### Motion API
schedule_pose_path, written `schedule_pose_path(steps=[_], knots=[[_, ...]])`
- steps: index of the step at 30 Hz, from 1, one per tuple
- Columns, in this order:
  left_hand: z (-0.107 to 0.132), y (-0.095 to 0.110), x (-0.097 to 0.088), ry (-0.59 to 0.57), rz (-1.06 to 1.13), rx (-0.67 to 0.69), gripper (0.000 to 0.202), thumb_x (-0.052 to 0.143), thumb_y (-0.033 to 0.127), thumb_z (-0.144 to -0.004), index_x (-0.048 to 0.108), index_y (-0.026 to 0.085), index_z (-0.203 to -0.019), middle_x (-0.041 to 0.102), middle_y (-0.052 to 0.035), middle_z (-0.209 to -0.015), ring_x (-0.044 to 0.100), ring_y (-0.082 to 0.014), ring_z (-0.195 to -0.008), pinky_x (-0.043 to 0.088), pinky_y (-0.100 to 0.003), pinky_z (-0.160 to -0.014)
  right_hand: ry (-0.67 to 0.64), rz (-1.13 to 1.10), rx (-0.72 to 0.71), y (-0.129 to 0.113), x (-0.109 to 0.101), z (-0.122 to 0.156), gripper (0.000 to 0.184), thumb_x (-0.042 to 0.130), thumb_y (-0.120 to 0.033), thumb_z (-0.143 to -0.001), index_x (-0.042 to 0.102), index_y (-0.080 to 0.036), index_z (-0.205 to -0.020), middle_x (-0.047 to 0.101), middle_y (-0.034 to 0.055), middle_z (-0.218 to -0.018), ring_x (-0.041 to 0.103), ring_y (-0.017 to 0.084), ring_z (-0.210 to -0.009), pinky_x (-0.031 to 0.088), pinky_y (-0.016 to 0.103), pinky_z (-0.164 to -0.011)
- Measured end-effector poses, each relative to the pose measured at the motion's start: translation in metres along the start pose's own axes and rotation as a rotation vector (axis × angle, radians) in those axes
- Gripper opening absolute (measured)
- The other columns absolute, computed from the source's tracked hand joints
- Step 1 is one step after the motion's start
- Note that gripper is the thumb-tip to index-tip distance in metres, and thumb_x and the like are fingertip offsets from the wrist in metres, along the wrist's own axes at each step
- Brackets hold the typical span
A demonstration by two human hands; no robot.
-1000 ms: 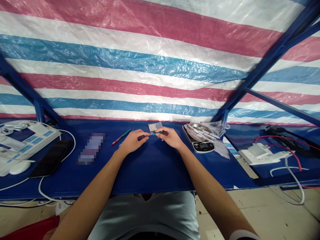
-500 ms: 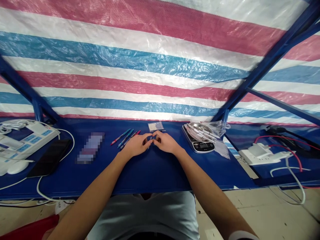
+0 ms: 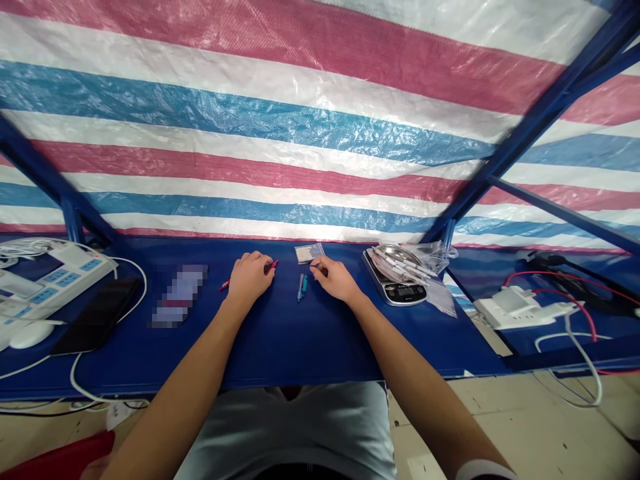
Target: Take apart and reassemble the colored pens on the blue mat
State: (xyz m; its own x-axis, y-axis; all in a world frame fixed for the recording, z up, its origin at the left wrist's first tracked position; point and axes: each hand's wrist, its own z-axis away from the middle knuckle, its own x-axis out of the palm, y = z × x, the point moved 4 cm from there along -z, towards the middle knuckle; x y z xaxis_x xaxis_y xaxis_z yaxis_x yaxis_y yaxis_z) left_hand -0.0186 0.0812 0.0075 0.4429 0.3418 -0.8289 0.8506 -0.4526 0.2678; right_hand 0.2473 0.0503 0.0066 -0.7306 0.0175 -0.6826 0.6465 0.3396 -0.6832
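Observation:
My left hand (image 3: pixel 250 277) rests palm down on the blue table, its fingers curled over the pens there. A pink pen (image 3: pixel 273 267) pokes out by its thumb and fingertips, and the end of a red pen (image 3: pixel 225 285) shows on its other side. The rest of the pens is hidden under the hand. My right hand (image 3: pixel 335 278) is closed in a pinch, and what lies between its fingertips is too small to make out. Short blue pen pieces (image 3: pixel 302 288) lie on the table between both hands.
Behind my right hand lies a small clear bag (image 3: pixel 306 253) with pale contents. A digital scale (image 3: pixel 400 292) with a metal bowl and plastic-wrapped items stands right. At left are a black phone (image 3: pixel 97 317), a blurred-out item (image 3: pixel 179 297) and a white power strip (image 3: pixel 55 287) with cables.
My hands were together at the middle; they have parted. The left moved left over the pens, the right slightly right. Blue pen pieces now lie where the hands met.

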Motion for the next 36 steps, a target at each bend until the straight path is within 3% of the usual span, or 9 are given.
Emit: schedule_pose_path(steps=[5, 10, 13, 17, 20, 25, 29, 32, 36], knots=[[0.001, 0.005, 0.0, -0.072, -0.022, -0.072, 0.014, 0.074, 0.036, -0.095, 0.075, 0.022, -0.093, 0.067, -0.0161, -0.123, 0.059, -0.04, -0.115, 0.052, -0.055, -0.096, 0.011, -0.001, -0.012, -0.002, 0.002, -0.001, 0.017, 0.061, -0.034, -0.104, 0.071, -0.024, -0.112, 0.075, 0.0008, -0.079, 0.069, 0.021, -0.073, 0.05, 0.033, -0.075], [0.0, 0.036, -0.007, -0.05, 0.122, 0.143, 0.008, 0.067, 0.03, -0.102, 0.07, 0.023, -0.099, 0.059, -0.0114, -0.153, 0.047, -0.0393, -0.145, 0.045, -0.058, -0.113, 0.066, -0.167, -0.048, -0.012, 0.011, 0.0, 0.03, 0.069, -0.047, -0.1, 0.071, -0.023, -0.119, 0.077, 0.0027, -0.091, 0.069, 0.02, -0.077, 0.054, 0.033, -0.078], [0.003, 0.056, -0.004, -0.143, 0.305, 0.282, 0.015, 0.056, 0.032, -0.109, 0.066, 0.025, -0.118, 0.068, -0.0109, -0.138, 0.066, -0.029, -0.124, 0.054, -0.044, -0.102, -0.026, -0.44, -0.079, -0.02, 0.022, 0.0, 0.037, 0.071, -0.055, -0.099, 0.071, -0.023, -0.117, 0.078, 0.0039, -0.097, 0.071, 0.02, -0.08, 0.056, 0.033, -0.079], [0.003, 0.053, 0.002, -0.173, 0.412, 0.185, 0.028, 0.063, 0.041, -0.106, 0.063, 0.027, -0.13, 0.076, -0.0058, -0.118, 0.075, -0.0221, -0.092, 0.056, -0.034, -0.08, -0.104, -0.577, -0.031, -0.021, 0.023, -0.003, 0.038, 0.072, -0.059, -0.097, 0.074, -0.021, -0.103, 0.079, 0.0044, -0.092, 0.069, 0.018, -0.074, 0.057, 0.032, -0.076], [0.001, 0.041, 0.0, -0.154, 0.414, 0.183, 0.027, 0.069, 0.041, -0.103, 0.069, 0.025, -0.125, 0.078, -0.005, -0.114, 0.074, -0.0217, -0.09, 0.055, -0.033, -0.082, -0.032, -0.567, 0.043, -0.017, 0.01, -0.003, 0.043, 0.072, -0.064, -0.096, 0.073, -0.021, -0.094, 0.08, 0.0048, -0.087, 0.067, 0.017, -0.07, 0.056, 0.03, -0.072], [-0.003, 0.034, -0.013, -0.153, 0.381, 0.262, 0.028, 0.059, 0.045, -0.109, 0.079, 0.024, -0.109, 0.079, -0.0061, -0.102, 0.073, -0.0225, -0.089, 0.052, -0.033, -0.082, 0.054, -0.544, 0.169, -0.003, -0.006, -0.003, 0.055, 0.065, -0.069, -0.098, 0.069, -0.019, -0.075, 0.076, 0.0055, -0.073, 0.062, 0.014, -0.059, 0.047, 0.026, -0.056], [-0.004, 0.036, -0.015, -0.192, 0.368, 0.29, 0.035, 0.055, 0.048, -0.111, 0.081, 0.026, -0.108, 0.078, -0.0057, -0.095, 0.071, -0.0218, -0.083, 0.049, -0.032, -0.078, -0.023, -0.662, 0.136, 0.002, -0.007, -0.005, 0.044, 0.084, -0.062, -0.085, 0.074, -0.02, -0.092, 0.08, 0.0066, -0.089, 0.068, 0.016, -0.069, 0.05, 0.026, -0.057], [-0.004, 0.033, -0.012, -0.2, 0.351, 0.284, 0.036, 0.054, 0.049, -0.111, 0.082, 0.026, -0.109, 0.078, -0.0054, -0.094, 0.071, -0.0219, -0.083, 0.049, -0.031, -0.076, -0.077, -0.73, 0.082, 0.002, -0.007, -0.005, 0.059, 0.097, -0.052, -0.072, 0.072, -0.023, -0.116, 0.08, 0.0078, -0.112, 0.073, 0.018, -0.08, 0.057, 0.029, -0.063], [-0.005, 0.026, -0.006, -0.202, 0.338, 0.271, 0.034, 0.057, 0.05, -0.11, 0.082, 0.028, -0.111, 0.079, -0.0054, -0.097, 0.072, -0.0226, -0.085, 0.05, -0.032, -0.077, -0.123, -0.655, 0.176, 0.008, -0.005, -0.004, 0.046, 0.077, -0.063, -0.091, 0.074, -0.018, -0.1, 0.077, 0.0072, -0.084, 0.068, 0.016, -0.065, 0.049, 0.026, -0.05]])
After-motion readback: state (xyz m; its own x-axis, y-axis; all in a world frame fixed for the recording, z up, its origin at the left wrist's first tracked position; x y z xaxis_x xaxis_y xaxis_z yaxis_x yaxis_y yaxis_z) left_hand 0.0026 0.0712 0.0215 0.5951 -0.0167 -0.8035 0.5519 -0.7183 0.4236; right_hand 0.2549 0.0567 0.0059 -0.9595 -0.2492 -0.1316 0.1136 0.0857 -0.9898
